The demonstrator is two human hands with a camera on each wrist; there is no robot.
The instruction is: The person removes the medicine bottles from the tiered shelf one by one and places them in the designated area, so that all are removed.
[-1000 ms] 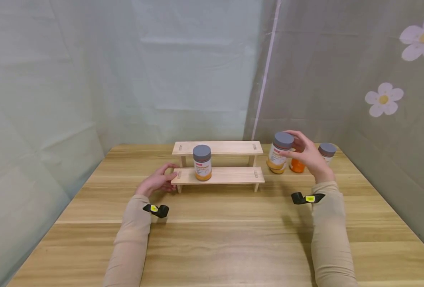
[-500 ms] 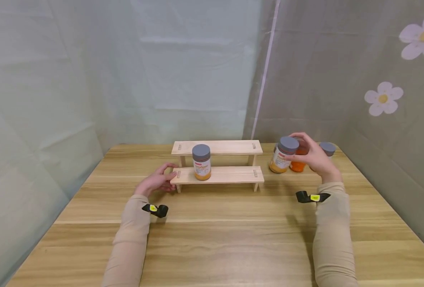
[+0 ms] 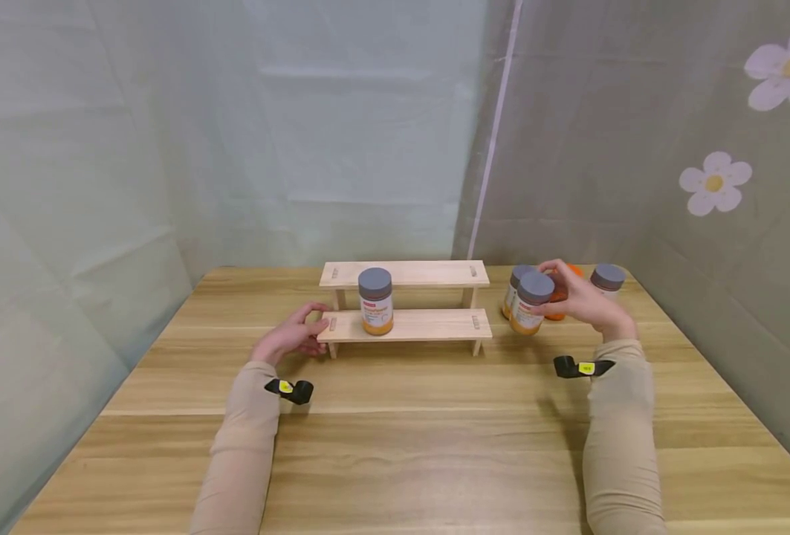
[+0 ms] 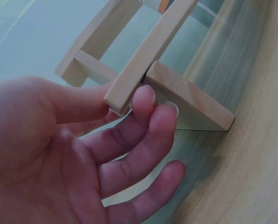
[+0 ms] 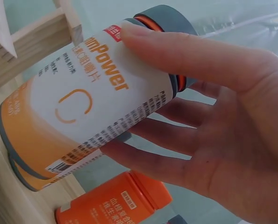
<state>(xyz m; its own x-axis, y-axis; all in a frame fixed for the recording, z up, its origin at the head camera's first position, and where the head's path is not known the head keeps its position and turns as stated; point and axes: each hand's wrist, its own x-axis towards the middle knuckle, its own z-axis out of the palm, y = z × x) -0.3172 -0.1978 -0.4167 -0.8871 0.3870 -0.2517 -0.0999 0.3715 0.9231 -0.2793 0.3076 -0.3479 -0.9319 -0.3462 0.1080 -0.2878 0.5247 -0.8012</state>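
My right hand grips a supplement bottle with a grey lid and a white-and-orange label. In the right wrist view the thumb lies across the label near the lid, with the fingers behind the bottle. It stands just in front of a similar grey-lidded bottle, overlapping it. To the left, my left hand pinches the left end of the lower board of a two-step wooden rack; in the left wrist view fingertips curl under that end. Another grey-lidded bottle stands upright on this lower board.
Behind my right hand is an orange bottle, partly hidden. A further grey-lidded bottle stands at the back right of the wooden table. Pale curtains hang close behind the table's back edge.
My right hand has shifted slightly right, then lowered the bottle towards the table, uncovering the similar bottle behind it. The left hand has stayed at the rack's end.
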